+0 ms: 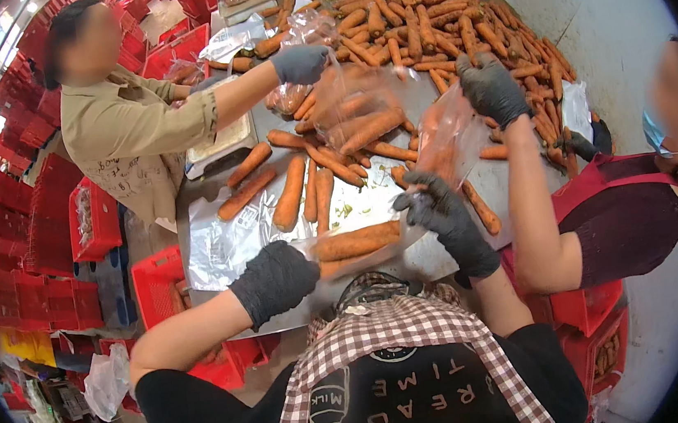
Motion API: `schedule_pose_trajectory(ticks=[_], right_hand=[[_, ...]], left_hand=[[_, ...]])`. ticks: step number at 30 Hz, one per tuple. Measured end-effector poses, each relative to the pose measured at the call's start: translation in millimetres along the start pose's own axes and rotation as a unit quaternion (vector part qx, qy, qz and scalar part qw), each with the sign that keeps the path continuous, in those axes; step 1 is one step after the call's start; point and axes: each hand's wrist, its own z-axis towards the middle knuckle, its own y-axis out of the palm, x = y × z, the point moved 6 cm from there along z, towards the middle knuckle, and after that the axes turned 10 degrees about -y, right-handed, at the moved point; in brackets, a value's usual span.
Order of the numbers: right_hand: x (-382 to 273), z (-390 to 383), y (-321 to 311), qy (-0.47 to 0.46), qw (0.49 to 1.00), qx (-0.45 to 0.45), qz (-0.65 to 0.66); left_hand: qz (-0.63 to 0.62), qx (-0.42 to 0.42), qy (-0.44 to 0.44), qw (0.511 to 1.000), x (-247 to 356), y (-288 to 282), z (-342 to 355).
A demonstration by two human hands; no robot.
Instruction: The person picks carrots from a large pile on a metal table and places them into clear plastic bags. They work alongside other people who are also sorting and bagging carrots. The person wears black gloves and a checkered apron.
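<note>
A clear plastic bag of carrots (359,241) lies at the table's near edge, right in front of me. My left hand (274,282), in a black glove, is closed on the bag's left end. At the opposite end my right hand (449,218), also gloved in black, pinches the loose film with bent fingers. Several loose carrots (291,193) lie just beyond the bag. Flat plastic bags (227,244) are spread on the metal table left of them, near my left hand. One single carrot (481,207) rests to the right of my right hand.
A large carrot heap (451,22) fills the table's far right. At left, a person in a tan shirt (127,122) holds a filled bag (357,110) beside a scale (220,145). A person at right grips another bag (447,134). Red crates (157,284) stand around.
</note>
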Motion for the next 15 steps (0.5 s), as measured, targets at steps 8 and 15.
schedule_pose_trajectory(ticks=[8,15], right_hand=[[74,-1,79,0.052,0.979,-0.189,0.061],[71,7,84,0.140,0.954,-0.245,-0.096]], left_hand=[[-0.344,0.263,0.036,0.901,3,-37,30],[-0.532,0.405,-0.227,0.708,-52,16,-11]])
